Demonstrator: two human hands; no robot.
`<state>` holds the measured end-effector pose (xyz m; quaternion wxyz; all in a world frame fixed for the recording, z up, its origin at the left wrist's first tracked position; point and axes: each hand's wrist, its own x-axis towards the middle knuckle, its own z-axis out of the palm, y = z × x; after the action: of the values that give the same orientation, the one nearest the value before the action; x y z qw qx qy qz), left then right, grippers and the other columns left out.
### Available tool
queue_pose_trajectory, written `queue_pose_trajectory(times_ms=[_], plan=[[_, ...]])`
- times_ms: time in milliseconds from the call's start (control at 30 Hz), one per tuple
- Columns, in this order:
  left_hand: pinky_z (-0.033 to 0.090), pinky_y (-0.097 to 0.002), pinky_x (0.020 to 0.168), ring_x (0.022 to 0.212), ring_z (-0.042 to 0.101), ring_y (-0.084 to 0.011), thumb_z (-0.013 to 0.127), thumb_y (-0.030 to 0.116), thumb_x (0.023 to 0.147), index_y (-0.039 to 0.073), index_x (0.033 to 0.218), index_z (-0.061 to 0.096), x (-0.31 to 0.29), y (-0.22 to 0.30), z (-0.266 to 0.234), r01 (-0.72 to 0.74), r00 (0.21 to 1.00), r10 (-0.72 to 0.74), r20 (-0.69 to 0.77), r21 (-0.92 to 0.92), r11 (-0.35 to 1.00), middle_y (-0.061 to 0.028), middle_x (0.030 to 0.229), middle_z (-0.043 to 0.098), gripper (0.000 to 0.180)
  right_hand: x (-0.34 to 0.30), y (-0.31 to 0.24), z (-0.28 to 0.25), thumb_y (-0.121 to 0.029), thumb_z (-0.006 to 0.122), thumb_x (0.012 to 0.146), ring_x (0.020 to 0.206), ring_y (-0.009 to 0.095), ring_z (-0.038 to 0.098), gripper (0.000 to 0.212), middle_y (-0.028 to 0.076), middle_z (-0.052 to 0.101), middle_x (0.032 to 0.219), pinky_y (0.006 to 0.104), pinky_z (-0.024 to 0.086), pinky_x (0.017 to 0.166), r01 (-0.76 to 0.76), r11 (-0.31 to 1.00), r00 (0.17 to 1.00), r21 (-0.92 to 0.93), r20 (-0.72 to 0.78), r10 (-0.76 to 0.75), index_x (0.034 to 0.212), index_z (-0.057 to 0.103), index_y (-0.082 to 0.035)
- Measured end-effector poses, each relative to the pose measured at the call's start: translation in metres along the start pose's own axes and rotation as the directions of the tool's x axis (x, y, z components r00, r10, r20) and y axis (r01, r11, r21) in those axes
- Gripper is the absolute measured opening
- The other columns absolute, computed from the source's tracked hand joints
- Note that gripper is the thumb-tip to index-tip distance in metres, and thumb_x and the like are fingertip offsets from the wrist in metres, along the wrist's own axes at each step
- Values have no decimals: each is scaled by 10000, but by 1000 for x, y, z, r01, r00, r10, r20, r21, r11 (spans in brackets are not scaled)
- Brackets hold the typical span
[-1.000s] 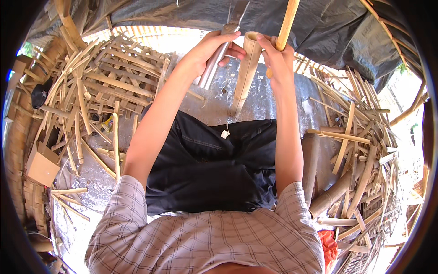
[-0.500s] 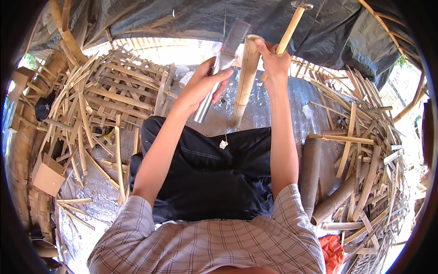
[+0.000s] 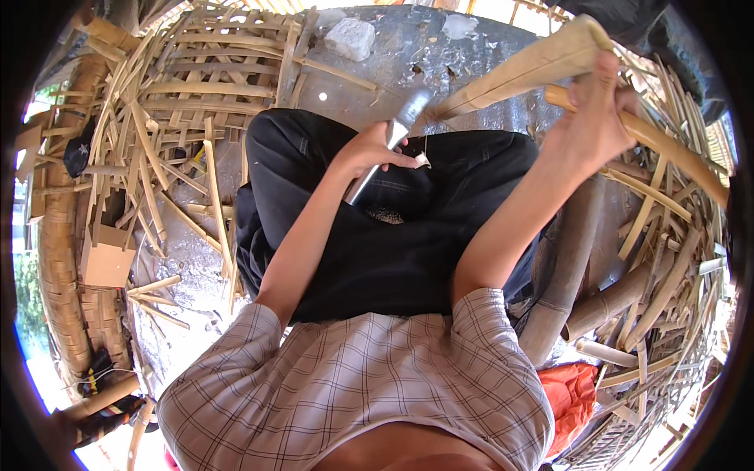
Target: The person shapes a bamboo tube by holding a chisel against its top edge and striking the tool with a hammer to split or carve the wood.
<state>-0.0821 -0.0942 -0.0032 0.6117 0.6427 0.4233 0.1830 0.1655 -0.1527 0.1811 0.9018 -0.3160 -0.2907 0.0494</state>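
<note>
So we've got grey ground point(image 3: 400, 55) under everything, and the main open room is the stretch at the far middle, past the knees. A bamboo lattice point(image 3: 224, 86) edges it on the far left, and a strip pile point(image 3: 667, 292) hems in the right side from far to near. Black trousers point(image 3: 377, 267) fill the middle, legs folded.

On the right, a thick bamboo pole point(image 3: 572, 263) lies just beside the trousers, so that flank is pretty tight.

Now the bamboo tube point(image 3: 526, 71): it's slanted over the far right of the ground, wide end up at the right hand point(image 3: 593, 129), narrow end toward the middle. We see the right thumb up against it near the wide end; how the other fingers meet it is hidden. That same hand is wrapped around a wooden handle point(image 3: 675, 153), which runs out to the right across our view of the strip pile.

The left hand point(image 3: 369, 153) is over the lap with its fingers curled around a metal tool point(image 3: 400, 127). The blurry blade points far, close to the tube's narrow end; we can't tell if they touch.

Smaller stuff: an orange bag point(image 3: 569, 404) near right, a cardboard box point(image 3: 107, 259) on the left, a pale stone point(image 3: 350, 39) at the far edge, and a white scrap point(image 3: 422, 162) right by the left fingertips.
</note>
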Motion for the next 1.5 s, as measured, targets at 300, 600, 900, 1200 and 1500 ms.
queue_pose_trajectory(times_ms=[300, 600, 900, 1200, 1500], plan=[[499, -324, 562, 746, 623, -165, 894, 179, 644, 11, 1161, 544, 6, 21, 31, -15, 1000, 10, 19, 298, 955, -82, 943, 667, 646, 9, -7, -15, -151, 872, 774, 522, 78, 435, 571, -1, 505, 596, 230, 367, 507, -27, 999, 1000, -32, 7, 27, 610, 325, -166], [507, -319, 529, 733, 657, -142, 786, 139, 763, -13, 1045, 584, 3, 25, 56, 86, 993, -62, -98, 254, 963, -74, 869, 698, 379, 8, -1, -17, -120, 890, 736, 527, 57, 446, 613, 180, 709, 842, 201, 331, 458, -19, 1000, 1000, -3, -6, 19, 623, 288, -148], [394, -223, 429, 591, 593, -91, 790, 124, 809, -27, 1052, 588, 53, 76, -32, 93, 995, -102, -17, -271, 958, -87, 856, 682, 351, 2, -10, -14, -120, 892, 728, 607, 62, 545, 594, 250, 713, 978, 192, 405, 500, -80, 997, 997, 2, 4, 80, 632, 306, -134], [372, -207, 385, 561, 539, -90, 696, 218, 918, -2, 961, 578, 15, 184, -70, -234, 967, 186, -172, -324, 917, -81, 816, 610, 254, -8, 0, 3, 35, 811, 773, 710, 65, 592, 524, 269, 685, 1106, 200, 482, 629, -29, 998, 996, 61, 83, 24, 670, 316, -101], [361, -209, 314, 623, 530, -127, 579, 231, 995, 4, 1064, 530, -51, 212, 24, -354, 907, 421, -31, -598, 719, -106, 924, 576, 242, -23, 5, 19, 54, 799, 771, 552, 5, 437, 542, 283, 648, 1204, 163, 402, 533, -136, 983, 945, 123, 316, 91, 668, 292, -108]])
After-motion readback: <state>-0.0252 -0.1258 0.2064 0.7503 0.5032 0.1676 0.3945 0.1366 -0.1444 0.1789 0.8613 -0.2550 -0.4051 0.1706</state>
